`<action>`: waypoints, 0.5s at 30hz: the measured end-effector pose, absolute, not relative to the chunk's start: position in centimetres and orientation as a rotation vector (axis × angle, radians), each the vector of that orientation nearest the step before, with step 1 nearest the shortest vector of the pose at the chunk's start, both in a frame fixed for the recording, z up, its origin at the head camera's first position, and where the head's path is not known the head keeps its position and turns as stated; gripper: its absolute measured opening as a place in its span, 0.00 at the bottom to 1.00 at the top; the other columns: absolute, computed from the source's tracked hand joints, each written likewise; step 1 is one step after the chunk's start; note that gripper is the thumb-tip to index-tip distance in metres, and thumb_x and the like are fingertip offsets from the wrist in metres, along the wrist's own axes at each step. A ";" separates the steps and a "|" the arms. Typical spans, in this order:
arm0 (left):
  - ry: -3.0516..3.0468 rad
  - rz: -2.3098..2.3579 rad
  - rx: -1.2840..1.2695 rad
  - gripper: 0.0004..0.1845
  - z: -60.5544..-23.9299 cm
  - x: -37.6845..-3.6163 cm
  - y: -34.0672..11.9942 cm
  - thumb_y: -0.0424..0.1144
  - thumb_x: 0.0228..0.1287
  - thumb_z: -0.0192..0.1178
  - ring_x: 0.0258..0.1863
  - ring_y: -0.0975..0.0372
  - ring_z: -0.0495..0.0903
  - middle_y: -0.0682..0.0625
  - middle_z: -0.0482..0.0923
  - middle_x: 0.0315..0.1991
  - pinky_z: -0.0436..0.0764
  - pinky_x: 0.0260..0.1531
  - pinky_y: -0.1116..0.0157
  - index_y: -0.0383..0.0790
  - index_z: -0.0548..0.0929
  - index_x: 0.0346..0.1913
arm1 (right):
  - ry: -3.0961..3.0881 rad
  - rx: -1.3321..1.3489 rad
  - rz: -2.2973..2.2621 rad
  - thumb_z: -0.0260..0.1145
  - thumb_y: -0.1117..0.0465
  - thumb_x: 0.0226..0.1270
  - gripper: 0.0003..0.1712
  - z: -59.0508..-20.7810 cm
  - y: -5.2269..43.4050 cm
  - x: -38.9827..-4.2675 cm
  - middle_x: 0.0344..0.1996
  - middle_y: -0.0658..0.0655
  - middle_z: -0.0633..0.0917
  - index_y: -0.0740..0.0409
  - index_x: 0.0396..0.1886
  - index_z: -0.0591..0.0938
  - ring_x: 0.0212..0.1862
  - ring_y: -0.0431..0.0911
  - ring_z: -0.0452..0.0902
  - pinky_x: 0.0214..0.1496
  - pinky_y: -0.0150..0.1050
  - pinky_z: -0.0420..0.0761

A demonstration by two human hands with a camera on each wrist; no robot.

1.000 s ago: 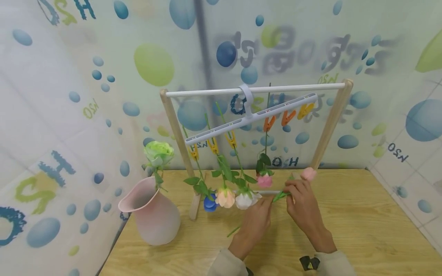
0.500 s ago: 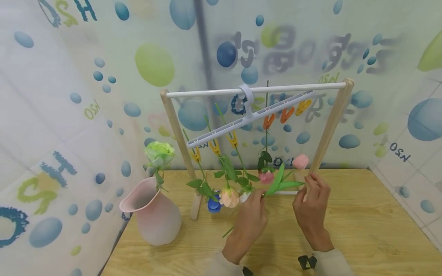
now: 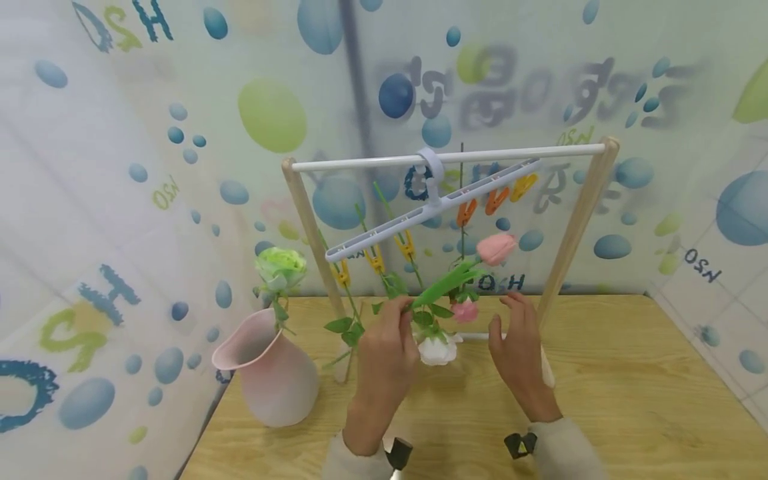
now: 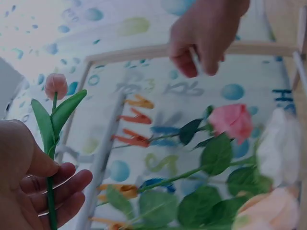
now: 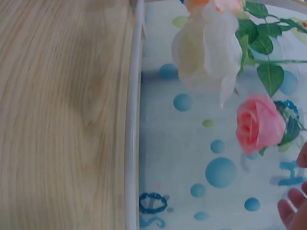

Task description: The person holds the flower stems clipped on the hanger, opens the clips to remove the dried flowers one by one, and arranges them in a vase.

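Observation:
My left hand (image 3: 384, 353) pinches the green stem of a pink tulip (image 3: 497, 249), its bloom tilted up to the right in the head view. In the left wrist view the tulip (image 4: 53, 117) stands upright between thumb and fingers. My right hand (image 3: 519, 350) holds nothing, its fingers loosely bent beside the rack's right post. Between the hands hang a white flower (image 3: 438, 350) and a pink rose (image 3: 465, 310), heads down from a grey clip hanger (image 3: 384, 230). A peach flower (image 4: 271, 211) hangs there too, hidden behind my left hand in the head view.
The tilted hanger hooks over the white bar (image 3: 360, 162) of a wooden rack (image 3: 579, 227). Its right end bears orange and yellow clothespins (image 3: 523, 187). A pink-white vase (image 3: 279, 387) with a green flower (image 3: 281, 268) stands at the left on the wooden table (image 3: 636, 387).
My left hand has carried the tulip left and up in front of the hanging flowers. The right hand has let go of it and stays at the right. The hanger has swung slightly.

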State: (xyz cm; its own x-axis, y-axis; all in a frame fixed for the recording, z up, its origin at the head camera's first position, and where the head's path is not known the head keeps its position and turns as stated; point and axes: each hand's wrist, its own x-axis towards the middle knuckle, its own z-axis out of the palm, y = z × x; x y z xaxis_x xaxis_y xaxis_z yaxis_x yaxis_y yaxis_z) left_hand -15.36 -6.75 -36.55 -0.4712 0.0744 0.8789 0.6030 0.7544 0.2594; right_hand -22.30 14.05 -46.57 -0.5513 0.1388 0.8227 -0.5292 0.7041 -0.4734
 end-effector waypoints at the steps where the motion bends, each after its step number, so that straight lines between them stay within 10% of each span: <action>1: -1.965 -0.686 -0.498 0.09 -36.1 -15.3 -7.2 0.21 0.63 0.59 0.26 0.57 0.83 0.41 0.83 0.34 0.80 0.22 0.66 0.30 0.79 0.45 | -1.992 0.308 0.910 0.60 0.76 0.61 0.17 -46.5 13.8 -22.4 0.55 0.73 0.76 0.75 0.51 0.74 0.57 0.65 0.73 0.50 0.59 0.77; 15: -1.741 -0.772 -0.285 0.07 -33.1 -15.2 -12.3 0.22 0.69 0.53 0.37 0.48 0.83 0.34 0.80 0.39 0.81 0.35 0.56 0.24 0.78 0.46 | -2.058 0.304 1.025 0.62 0.67 0.70 0.18 -45.6 11.6 -23.7 0.60 0.72 0.75 0.75 0.54 0.74 0.62 0.67 0.72 0.57 0.62 0.74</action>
State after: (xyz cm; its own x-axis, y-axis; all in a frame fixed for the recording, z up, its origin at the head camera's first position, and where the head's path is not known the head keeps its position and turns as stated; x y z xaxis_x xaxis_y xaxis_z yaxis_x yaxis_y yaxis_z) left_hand -15.23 -12.26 -33.09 -0.3182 -0.1950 0.9278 0.5562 0.7541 0.3492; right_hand -23.68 11.56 -45.63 -0.6516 0.1279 0.7477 -0.5195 0.6430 -0.5627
